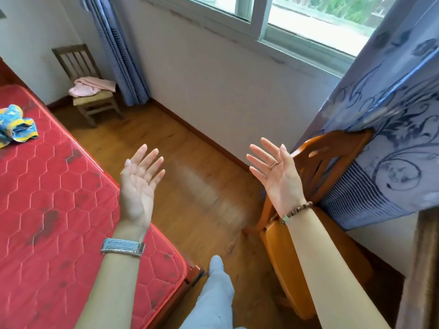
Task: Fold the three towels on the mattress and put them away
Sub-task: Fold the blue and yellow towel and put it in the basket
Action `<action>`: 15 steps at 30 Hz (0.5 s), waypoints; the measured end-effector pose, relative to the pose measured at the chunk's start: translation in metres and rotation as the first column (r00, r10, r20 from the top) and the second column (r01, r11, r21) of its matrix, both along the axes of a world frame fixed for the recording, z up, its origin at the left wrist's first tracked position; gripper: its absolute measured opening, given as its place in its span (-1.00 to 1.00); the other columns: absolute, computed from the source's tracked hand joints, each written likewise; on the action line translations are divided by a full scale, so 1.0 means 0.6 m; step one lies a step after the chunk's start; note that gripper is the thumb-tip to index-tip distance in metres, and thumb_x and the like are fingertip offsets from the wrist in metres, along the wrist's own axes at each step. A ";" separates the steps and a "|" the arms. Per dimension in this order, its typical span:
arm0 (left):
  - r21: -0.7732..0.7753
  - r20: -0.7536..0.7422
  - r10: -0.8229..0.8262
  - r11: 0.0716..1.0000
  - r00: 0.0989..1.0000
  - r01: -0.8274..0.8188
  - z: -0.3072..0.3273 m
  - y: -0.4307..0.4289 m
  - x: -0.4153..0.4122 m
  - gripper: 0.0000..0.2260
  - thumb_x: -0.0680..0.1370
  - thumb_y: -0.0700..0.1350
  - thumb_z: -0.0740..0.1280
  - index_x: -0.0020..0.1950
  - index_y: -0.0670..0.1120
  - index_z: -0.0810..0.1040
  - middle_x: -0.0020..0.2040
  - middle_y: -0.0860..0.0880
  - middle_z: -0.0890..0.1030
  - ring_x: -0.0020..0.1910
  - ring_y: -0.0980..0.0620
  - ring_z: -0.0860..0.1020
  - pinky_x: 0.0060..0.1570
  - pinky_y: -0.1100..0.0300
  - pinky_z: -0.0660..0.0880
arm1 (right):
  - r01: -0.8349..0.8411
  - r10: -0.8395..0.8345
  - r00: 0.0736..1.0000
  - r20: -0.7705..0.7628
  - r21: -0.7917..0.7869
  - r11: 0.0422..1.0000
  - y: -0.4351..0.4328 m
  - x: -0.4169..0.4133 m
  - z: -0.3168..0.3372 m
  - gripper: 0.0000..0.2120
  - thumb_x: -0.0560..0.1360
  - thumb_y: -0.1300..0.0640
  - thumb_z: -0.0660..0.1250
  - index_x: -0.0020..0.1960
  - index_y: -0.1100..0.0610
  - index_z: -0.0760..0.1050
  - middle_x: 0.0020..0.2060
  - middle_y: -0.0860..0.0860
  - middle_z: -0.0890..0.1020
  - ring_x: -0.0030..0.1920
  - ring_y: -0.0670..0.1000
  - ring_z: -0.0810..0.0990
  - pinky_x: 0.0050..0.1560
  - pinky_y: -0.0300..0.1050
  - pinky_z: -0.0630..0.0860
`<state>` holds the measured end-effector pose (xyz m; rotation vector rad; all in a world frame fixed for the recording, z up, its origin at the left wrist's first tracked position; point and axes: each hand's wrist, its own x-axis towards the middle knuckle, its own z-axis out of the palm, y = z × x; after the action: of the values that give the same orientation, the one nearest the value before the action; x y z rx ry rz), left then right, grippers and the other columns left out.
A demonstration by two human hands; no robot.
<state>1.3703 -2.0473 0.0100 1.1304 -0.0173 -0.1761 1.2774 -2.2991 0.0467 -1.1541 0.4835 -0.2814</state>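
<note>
- While both hands are raised in front of the person, palms turned up and toward each other, neither one holds or touches anything.
- Left hand: fully spread, fingers long and slightly fanned, hanging in the air above the near edge of the red mattress; a silver mesh watch band wraps the wrist.
- Right hand: equally spread, fingers apart and tilted toward the left, with a thin ring on one finger and a beaded bracelet at the wrist. It hovers in front of the orange wooden chair without contact.
- A crumpled blue and yellow towel lies on the mattress at the far left edge of the view, well apart from both hands.
- A pink towel lies bunched on the seat of a dark wooden chair in the far corner, beside a blue striped curtain.
- A third towel cannot be made out.
- Between the arms, a leg in pale trousers stands on the wooden floor.
- A blue patterned curtain drapes over the back of the orange chair, under the window.
</note>
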 end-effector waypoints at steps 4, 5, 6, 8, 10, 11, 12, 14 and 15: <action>-0.022 -0.013 0.049 0.999 0.999 -0.050 0.000 -0.007 0.069 -0.54 0.68 0.10 -0.01 0.48 -0.06 0.39 0.37 -0.09 0.54 0.35 -0.06 0.51 0.40 -0.10 0.36 | -0.047 0.047 0.999 -0.022 0.001 0.999 -0.012 0.091 0.007 -0.57 0.63 -0.15 0.02 0.34 0.00 0.47 0.22 -0.01 0.62 0.24 0.03 0.58 0.38 0.11 0.37; -0.028 -0.019 0.064 0.998 0.998 -0.064 0.000 -0.006 0.086 -0.54 0.68 0.10 -0.01 0.48 -0.06 0.39 0.37 -0.09 0.54 0.35 -0.07 0.51 0.40 -0.10 0.36 | -0.057 0.057 0.998 -0.024 0.003 0.998 -0.012 0.112 0.010 -0.57 0.63 -0.15 0.02 0.34 0.00 0.47 0.22 -0.01 0.62 0.24 0.03 0.58 0.38 0.12 0.36; -0.037 -0.025 0.086 0.995 0.996 -0.087 0.001 -0.003 0.110 -0.54 0.68 0.10 -0.01 0.48 -0.06 0.39 0.37 -0.09 0.54 0.35 -0.07 0.51 0.40 -0.11 0.36 | -0.075 0.075 0.997 -0.024 0.004 0.997 -0.012 0.142 0.012 -0.57 0.63 -0.14 0.02 0.33 0.01 0.47 0.22 -0.01 0.62 0.24 0.04 0.58 0.38 0.12 0.36; -0.044 -0.025 0.135 0.990 0.991 -0.136 0.003 0.007 0.149 -0.53 0.67 0.10 0.00 0.48 -0.07 0.39 0.37 -0.10 0.54 0.35 -0.07 0.51 0.40 -0.11 0.37 | -0.120 0.120 0.993 -0.020 0.012 0.993 -0.005 0.196 0.017 -0.56 0.63 -0.13 0.02 0.35 0.02 0.46 0.22 0.00 0.62 0.24 0.04 0.59 0.39 0.13 0.35; -0.046 -0.026 0.171 0.984 0.985 -0.172 0.007 0.020 0.178 -0.53 0.67 0.10 0.01 0.48 -0.08 0.39 0.37 -0.11 0.54 0.35 -0.08 0.51 0.39 -0.09 0.37 | -0.162 0.162 0.987 -0.022 0.021 0.987 0.004 0.242 0.023 -0.56 0.63 -0.13 0.02 0.36 0.03 0.45 0.23 0.01 0.61 0.24 0.04 0.59 0.40 0.13 0.34; -0.044 -0.025 0.195 0.980 0.980 -0.196 0.009 0.031 0.191 -0.53 0.67 0.10 0.01 0.49 -0.08 0.38 0.37 -0.11 0.54 0.36 -0.08 0.51 0.38 -0.08 0.38 | -0.192 0.193 0.981 -0.026 0.024 0.981 0.014 0.268 0.027 -0.56 0.63 -0.13 0.02 0.37 0.03 0.45 0.23 0.01 0.61 0.24 0.04 0.58 0.40 0.13 0.33; -0.043 -0.026 0.222 0.974 0.975 -0.223 0.010 0.044 0.202 -0.53 0.67 0.09 0.01 0.49 -0.09 0.38 0.37 -0.11 0.54 0.36 -0.08 0.50 0.38 -0.07 0.38 | -0.223 0.223 0.974 -0.029 0.028 0.975 0.024 0.291 0.029 -0.57 0.63 -0.12 0.02 0.36 0.02 0.46 0.24 0.01 0.61 0.24 0.04 0.58 0.41 0.13 0.33; -0.046 -0.033 0.281 0.958 0.959 -0.283 0.010 0.073 0.220 -0.52 0.66 0.09 0.01 0.50 -0.10 0.37 0.37 -0.12 0.53 0.37 -0.09 0.50 0.37 -0.06 0.39 | -0.280 0.282 0.959 -0.031 0.045 0.959 0.047 0.332 0.031 -0.59 0.64 -0.10 0.02 0.34 0.02 0.47 0.24 0.02 0.61 0.24 0.05 0.58 0.40 0.13 0.34; -0.044 -0.033 0.314 0.948 0.949 -0.316 0.010 0.087 0.227 -0.52 0.66 0.10 0.01 0.50 -0.10 0.37 0.38 -0.12 0.53 0.37 -0.10 0.49 0.36 -0.05 0.40 | -0.314 0.316 0.948 -0.032 0.052 0.948 0.060 0.352 0.032 -0.59 0.64 -0.10 0.03 0.35 0.02 0.47 0.23 0.02 0.61 0.24 0.05 0.58 0.40 0.13 0.34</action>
<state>1.5067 -1.9951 0.0162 1.0673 0.1806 0.0954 1.4888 -2.2633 0.0658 -1.1739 0.3316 0.0307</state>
